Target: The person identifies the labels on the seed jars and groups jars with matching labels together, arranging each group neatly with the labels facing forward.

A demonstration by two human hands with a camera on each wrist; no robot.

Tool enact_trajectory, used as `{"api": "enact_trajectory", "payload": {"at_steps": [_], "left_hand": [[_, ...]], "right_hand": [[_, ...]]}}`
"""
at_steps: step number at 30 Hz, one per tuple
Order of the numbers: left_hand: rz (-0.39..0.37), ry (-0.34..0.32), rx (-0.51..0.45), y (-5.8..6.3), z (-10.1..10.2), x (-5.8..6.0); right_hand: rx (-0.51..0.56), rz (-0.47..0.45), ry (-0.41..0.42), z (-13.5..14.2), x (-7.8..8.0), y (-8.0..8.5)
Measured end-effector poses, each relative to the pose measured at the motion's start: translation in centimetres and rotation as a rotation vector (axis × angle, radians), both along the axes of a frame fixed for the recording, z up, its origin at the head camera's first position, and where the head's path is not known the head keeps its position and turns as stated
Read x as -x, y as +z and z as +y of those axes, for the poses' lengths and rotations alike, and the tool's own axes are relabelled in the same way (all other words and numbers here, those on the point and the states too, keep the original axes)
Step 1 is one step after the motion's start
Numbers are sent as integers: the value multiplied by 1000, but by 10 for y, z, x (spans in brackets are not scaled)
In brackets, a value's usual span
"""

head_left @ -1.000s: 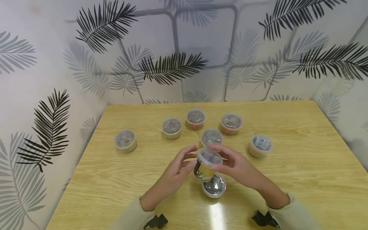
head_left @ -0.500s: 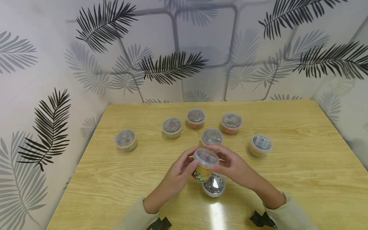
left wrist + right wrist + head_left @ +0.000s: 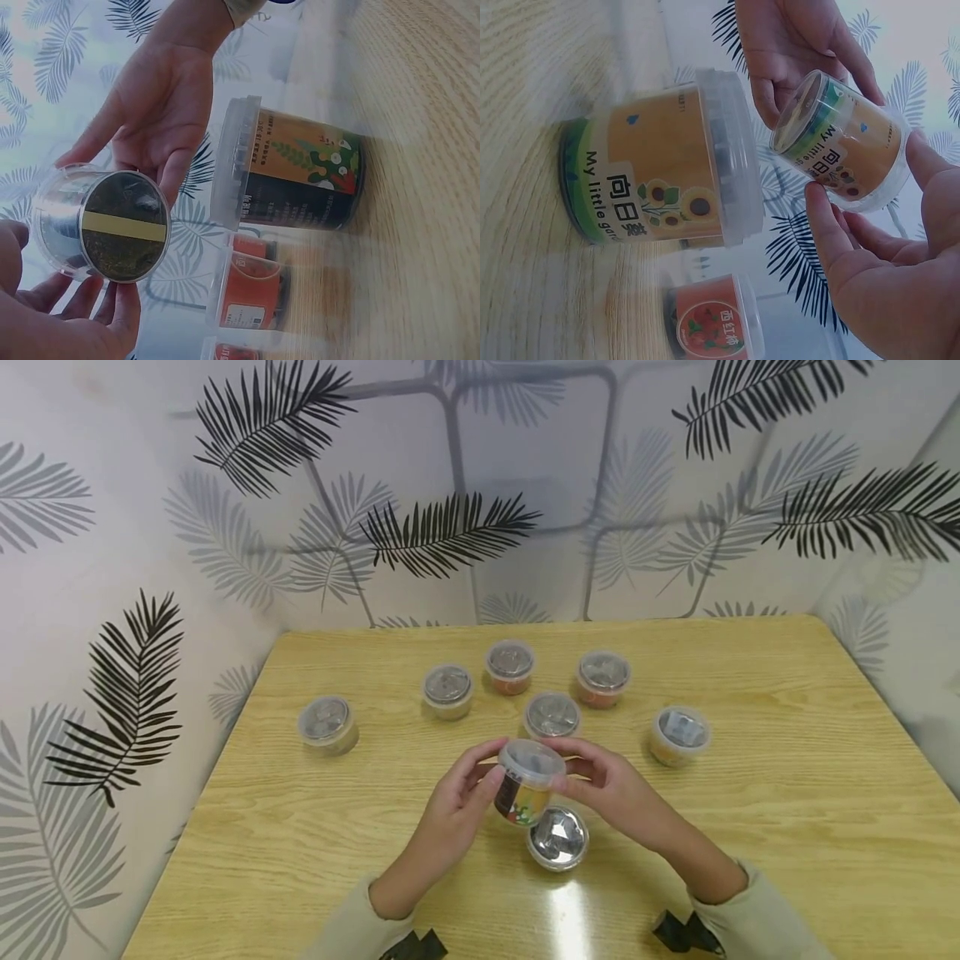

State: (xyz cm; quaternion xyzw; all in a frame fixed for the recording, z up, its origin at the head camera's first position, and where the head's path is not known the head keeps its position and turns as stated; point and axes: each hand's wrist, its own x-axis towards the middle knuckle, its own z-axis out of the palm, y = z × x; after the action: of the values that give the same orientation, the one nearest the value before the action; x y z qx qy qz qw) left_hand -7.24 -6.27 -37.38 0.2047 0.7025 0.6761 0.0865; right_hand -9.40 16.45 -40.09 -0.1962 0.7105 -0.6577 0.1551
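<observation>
Both hands hold a clear plastic lidded cup (image 3: 531, 785) above the table. Its label carries sunflowers and "My little garden", seen in the right wrist view. My left hand (image 3: 453, 802) grips the cup's left side, thumb in front; my right hand (image 3: 618, 793) grips its right side near the lid. The left wrist view shows the cup's dark-looking base with a yellow strip (image 3: 124, 226) across it. Right below in the head view stands a second sunflower cup (image 3: 557, 843) with a shiny silver packet under its lid. Another lidded cup (image 3: 552, 714) stands just behind the hands.
Several more lidded cups stand around: one far left (image 3: 327, 725), one back left (image 3: 447, 691), an orange-red one at the back (image 3: 510, 667), another back right (image 3: 603, 678) and one to the right (image 3: 679, 736). A leaf-patterned curtain (image 3: 525, 460) hangs behind the wooden table (image 3: 285, 835).
The held cup has moved slightly left and, lately, a little up in the head view, turning so its dark label panel shows. Both hands keep hold; the cups on the table stay put.
</observation>
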Motion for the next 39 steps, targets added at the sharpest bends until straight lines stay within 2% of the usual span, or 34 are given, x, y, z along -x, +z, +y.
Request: {"api": "enact_trajectory", "payload": {"at_steps": [9, 16, 19, 26, 29, 36, 39], "left_hand": [[-59, 8, -30, -3, 0, 1], [-124, -23, -49, -26, -1, 10], [-127, -48, -47, -32, 0, 11], [-149, -63, -7, -5, 4, 2], [-134, -56, -10, -6, 3, 1], [-49, -1, -46, -30, -1, 7], [-26, 20, -60, -33, -2, 8]], "right_hand": [[47, -41, -25, -1, -1, -2], [88, -69, 2, -2, -3, -1], [89, -72, 27, -4, -3, -1], [122, -65, 57, -6, -4, -4], [124, -56, 51, -7, -4, -4], [103, -32, -21, -7, -4, -6], [92, -19, -53, -6, -4, -7]]}}
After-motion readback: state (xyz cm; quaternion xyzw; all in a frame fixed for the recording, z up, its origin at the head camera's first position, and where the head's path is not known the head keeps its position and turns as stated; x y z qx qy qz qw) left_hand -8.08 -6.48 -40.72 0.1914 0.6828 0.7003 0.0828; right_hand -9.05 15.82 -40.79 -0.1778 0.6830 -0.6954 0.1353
